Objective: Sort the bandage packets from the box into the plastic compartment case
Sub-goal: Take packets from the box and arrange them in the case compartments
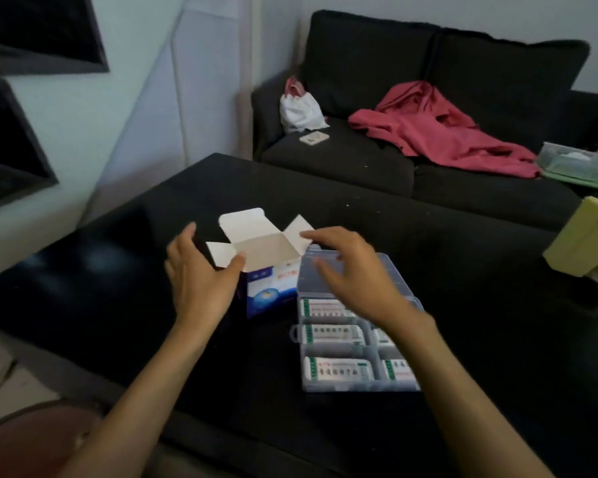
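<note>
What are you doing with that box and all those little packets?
A person is sorting bandage packets into a clear plastic compartment case on a black table. Several compartments already hold packets. The left hand touches the side of the open blue-and-white box, whose flaps stand up. The right hand hovers over the case's far end with its fingers spread, holding nothing. I cannot see inside the box.

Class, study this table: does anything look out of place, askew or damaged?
Nothing stands out. The blue-and-white cardboard box stands upright with flaps open, and white bandage packets lie flat inside the clear plastic compartment case.
</note>
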Available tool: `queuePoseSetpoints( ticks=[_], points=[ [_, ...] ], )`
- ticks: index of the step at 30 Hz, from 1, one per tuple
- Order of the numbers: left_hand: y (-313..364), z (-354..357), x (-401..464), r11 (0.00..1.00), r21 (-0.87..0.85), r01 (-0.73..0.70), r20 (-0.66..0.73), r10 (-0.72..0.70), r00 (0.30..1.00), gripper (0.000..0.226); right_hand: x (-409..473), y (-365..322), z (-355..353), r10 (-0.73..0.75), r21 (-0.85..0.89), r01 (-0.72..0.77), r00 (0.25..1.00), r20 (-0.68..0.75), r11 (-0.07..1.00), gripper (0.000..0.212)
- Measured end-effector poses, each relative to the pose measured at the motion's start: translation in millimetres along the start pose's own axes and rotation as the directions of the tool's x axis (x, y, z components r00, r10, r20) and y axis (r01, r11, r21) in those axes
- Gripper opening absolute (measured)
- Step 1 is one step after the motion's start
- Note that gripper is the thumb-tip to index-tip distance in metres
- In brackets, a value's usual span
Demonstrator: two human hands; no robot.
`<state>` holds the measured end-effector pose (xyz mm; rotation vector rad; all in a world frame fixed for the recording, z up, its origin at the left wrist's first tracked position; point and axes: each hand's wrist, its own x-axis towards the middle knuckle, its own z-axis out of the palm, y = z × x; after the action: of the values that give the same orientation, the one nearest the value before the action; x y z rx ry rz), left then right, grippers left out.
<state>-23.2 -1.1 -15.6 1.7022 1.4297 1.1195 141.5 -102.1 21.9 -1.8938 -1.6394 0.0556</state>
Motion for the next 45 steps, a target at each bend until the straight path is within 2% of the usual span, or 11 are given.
queuePoseSetpoints(
  ticks=[2,4,5,8,13,15,17,21,26,32,45],
  points=[
    [-4.0,-7.0,4.8,0.930,-0.241,0.278,0.209,-0.230,0.950,0.055,3.5,-3.8,23.4,-0.059,-0.176,0.075,0.994,0.095,0.981,0.050],
    [-2.9,-13.0,5.3,0.824,-0.332,0.459,0.448,-0.290,0.846,0.023,-2.4,-2.3,38.0,-0.070,-0.245,0.090,0.993,0.092,0.965,0.046],
    [-1.8,-15.3,6.1,0.802,-0.356,0.479,0.506,-0.266,0.821,0.021,-6.9,-1.3,41.5,-0.092,-0.244,0.095,0.995,0.025,0.965,0.040],
    [1.3,-18.4,4.0,0.815,-0.431,0.387,0.479,-0.156,0.864,0.027,-19.8,1.7,46.5,-0.204,-0.281,0.172,0.975,-0.089,0.944,0.025],
    [2.2,-11.0,-3.5,0.931,-0.363,0.034,0.162,0.027,0.986,0.024,-28.9,0.6,56.4,-0.264,-0.327,0.260,0.964,0.031,0.908,0.031],
    [2.8,-11.9,-3.6,0.928,-0.349,-0.132,-0.014,0.136,0.991,0.022,-26.5,-2.6,57.3,-0.294,-0.297,0.282,0.956,0.003,0.912,0.029],
    [-1.0,-13.4,-1.2,0.932,-0.305,-0.195,-0.083,0.178,0.980,0.022,-21.3,-8.5,57.8,-0.312,-0.276,0.291,0.949,-0.037,0.916,0.025],
    [-19.1,-14.4,10.6,0.969,-0.219,-0.117,0.039,0.129,0.991,0.023,-17.9,-19.0,59.8,-0.257,-0.279,0.264,0.964,0.063,0.923,0.025],
    [-19.7,-21.5,10.2,0.970,-0.145,-0.193,0.158,0.216,0.964,0.015,-15.9,-38.9,55.4,-0.157,-0.118,0.190,0.957,0.245,0.975,0.036],
    [-24.4,-29.5,13.1,0.970,-0.146,-0.196,0.269,0.230,0.935,0.008,5.9,-44.7,69.1,-0.030,-0.044,0.059,0.868,0.496,0.997,0.038],
    [-24.7,-36.8,18.2,0.962,-0.117,-0.247,0.279,0.270,0.921,0.015,42.3,-29.5,118.9,0.210,-0.258,-0.061,0.770,0.602,0.964,0.062]
  ],
)
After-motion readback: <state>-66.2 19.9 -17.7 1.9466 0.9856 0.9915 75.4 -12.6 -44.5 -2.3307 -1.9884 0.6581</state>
